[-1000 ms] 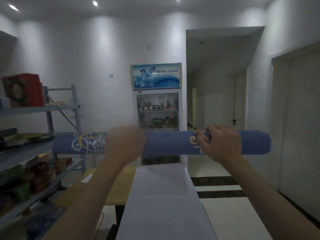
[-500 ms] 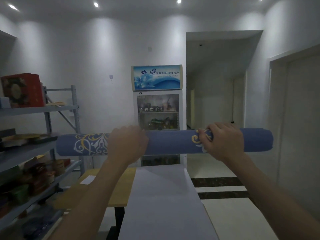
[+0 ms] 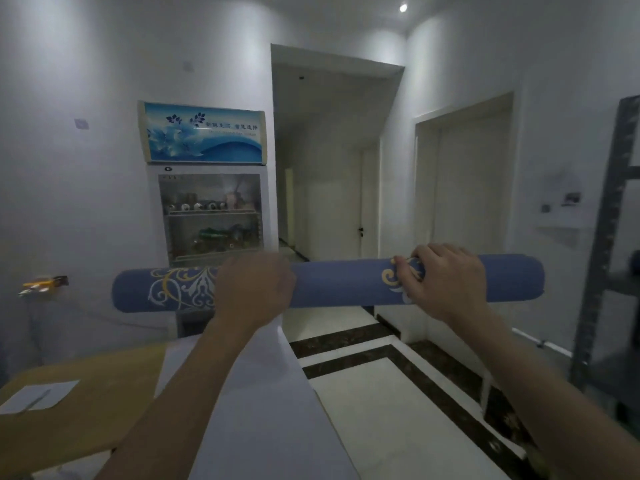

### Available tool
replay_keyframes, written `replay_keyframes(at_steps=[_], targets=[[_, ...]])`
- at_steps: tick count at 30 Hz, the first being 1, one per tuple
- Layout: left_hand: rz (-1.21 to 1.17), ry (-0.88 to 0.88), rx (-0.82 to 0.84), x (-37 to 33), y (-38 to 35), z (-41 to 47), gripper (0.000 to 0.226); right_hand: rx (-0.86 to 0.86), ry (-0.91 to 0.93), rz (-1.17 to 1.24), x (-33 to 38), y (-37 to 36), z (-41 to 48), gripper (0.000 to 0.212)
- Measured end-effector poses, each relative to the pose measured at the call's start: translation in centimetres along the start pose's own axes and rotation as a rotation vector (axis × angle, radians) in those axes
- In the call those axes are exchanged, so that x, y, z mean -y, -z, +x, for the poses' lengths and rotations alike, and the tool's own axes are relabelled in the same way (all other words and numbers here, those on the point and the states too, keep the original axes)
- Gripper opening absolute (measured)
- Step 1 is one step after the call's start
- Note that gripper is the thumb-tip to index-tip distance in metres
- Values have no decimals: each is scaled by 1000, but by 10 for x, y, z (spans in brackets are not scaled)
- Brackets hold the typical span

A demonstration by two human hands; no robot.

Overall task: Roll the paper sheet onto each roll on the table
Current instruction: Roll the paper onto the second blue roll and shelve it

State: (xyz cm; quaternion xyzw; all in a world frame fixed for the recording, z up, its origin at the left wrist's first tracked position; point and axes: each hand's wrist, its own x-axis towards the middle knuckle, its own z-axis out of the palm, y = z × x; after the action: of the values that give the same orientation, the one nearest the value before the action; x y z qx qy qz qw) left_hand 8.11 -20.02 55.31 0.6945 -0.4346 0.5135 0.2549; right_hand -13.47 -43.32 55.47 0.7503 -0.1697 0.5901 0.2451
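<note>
Nearest, a white paper sheet [image 3: 263, 410] runs as a long band from the bottom of the view up toward the hands. It overlaps the right side of a wooden table [image 3: 86, 417], though whether it rests on it cannot be told. A small white note [image 3: 38, 396] lies on the table's left part. Above the sheet's far end, both hands hold a blue roll [image 3: 339, 284] with white and gold scrollwork, lifted off the table and nearly level. The left hand [image 3: 254, 289] shows its back, fingers curled round the roll left of the middle, with the sheet's top edge meeting the roll just below it. The right hand [image 3: 446, 282] grips nearer the right end, its fingertips [image 3: 405, 268] bent over the top onto a gold swirl. Behind the roll stands a glass-fronted fridge [image 3: 207, 209] with a blue header panel, beside an open hallway. A grey metal shelf frame [image 3: 602, 237] rises at the right edge.
</note>
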Motion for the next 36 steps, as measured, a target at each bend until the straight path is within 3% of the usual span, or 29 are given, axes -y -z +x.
replay_keyframes(at_steps=[19, 28, 36], targets=[[-495, -234, -29, -420, -127, 108, 43, 96, -149, -546, -364, 200, -92, 54], [-700, -319, -14, -580, -170, 106, 39, 122, -187, -781, -471, 263, -163, 49], [-807, -373, -28, -687, -247, 116, 39, 192, -243, -885, -555, 262, -205, 50]])
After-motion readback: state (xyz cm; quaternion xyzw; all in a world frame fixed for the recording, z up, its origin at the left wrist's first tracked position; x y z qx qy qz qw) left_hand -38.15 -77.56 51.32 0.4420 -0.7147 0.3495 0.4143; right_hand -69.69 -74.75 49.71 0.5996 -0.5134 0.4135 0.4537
